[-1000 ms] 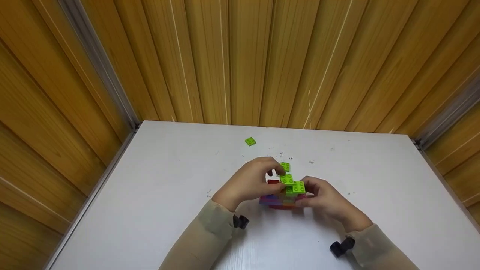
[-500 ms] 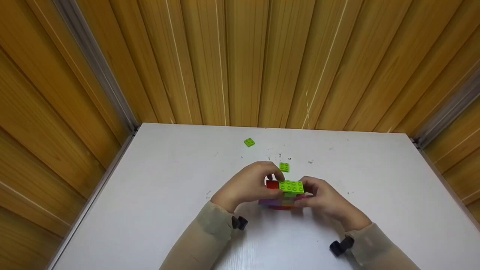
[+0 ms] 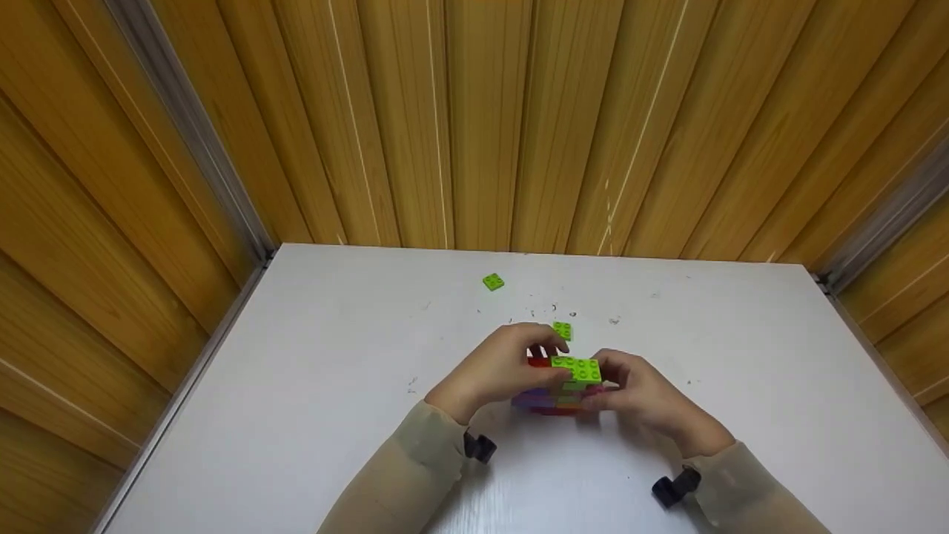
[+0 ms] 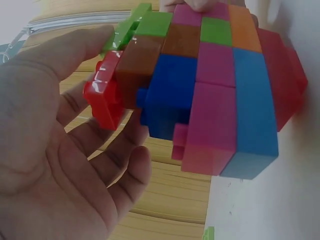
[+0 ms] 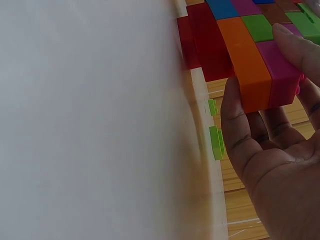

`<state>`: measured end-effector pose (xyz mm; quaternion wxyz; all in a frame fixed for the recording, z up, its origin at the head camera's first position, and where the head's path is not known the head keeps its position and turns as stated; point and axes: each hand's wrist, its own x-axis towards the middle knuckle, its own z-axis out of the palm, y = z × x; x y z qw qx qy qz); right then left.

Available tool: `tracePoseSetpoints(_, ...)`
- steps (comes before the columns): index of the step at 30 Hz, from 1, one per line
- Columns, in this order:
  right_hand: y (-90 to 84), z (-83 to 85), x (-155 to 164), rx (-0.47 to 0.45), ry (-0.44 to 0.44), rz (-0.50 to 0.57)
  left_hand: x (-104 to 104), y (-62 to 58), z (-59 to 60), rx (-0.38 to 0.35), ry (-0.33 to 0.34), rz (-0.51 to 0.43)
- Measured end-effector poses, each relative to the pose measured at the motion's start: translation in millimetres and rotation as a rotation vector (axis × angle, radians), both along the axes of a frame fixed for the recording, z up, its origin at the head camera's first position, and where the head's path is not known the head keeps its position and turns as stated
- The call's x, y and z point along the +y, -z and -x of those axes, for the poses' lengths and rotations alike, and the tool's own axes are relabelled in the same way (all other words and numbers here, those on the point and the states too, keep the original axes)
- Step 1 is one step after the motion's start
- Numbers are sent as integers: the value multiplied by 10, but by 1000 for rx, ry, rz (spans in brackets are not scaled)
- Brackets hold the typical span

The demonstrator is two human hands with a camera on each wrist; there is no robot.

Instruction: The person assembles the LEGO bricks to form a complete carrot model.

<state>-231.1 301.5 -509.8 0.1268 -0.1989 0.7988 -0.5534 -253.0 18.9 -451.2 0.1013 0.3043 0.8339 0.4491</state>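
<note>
A structure of coloured building bricks (image 3: 545, 400) stands on the white table, showing red, blue, brown, orange, magenta and green pieces. Two light green plates (image 3: 582, 368) lie side by side on its top. My right hand (image 3: 652, 400) grips the right end, its thumb against a magenta brick (image 5: 280, 65) and a finger at an orange brick (image 5: 247, 70). At the upper left, my left hand (image 3: 497, 371) has its thumb at the green plates (image 4: 122, 32). Its other fingers (image 4: 122, 150) lie loosely behind, near a red brick (image 4: 104, 92).
Two loose green plates lie farther back: one (image 3: 563, 331) just behind the structure, another (image 3: 493, 282) near the table's rear edge. Wood-patterned panels (image 3: 482, 126) wall in the white table (image 3: 334, 334). Dark specks mark its surface.
A green plate in my left hand has come down onto the top, level beside the other. My left fingers have since loosened and the thumb has slid right. My right hand stays in place.
</note>
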Motion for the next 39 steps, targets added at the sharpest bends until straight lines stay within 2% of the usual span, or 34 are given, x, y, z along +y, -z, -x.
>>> tracePoseSetpoints(4,-13,-2,0,13,3,-21,13,15,8,-36,-2,-16)
tracePoseSetpoints(12,-19,20,-5,25,4,-30,20,6,14,-163,-12,-46)
tracePoseSetpoints(19,-15,21,3,22,2,-20,24,5,18,-222,-24,-53)
tracePoseSetpoints(30,-16,-6,4,-14,-3,4,30,38,17,-227,-40,-45)
tracePoseSetpoints(39,-12,-7,9,-3,-4,-8,24,79,18,-248,-57,-45)
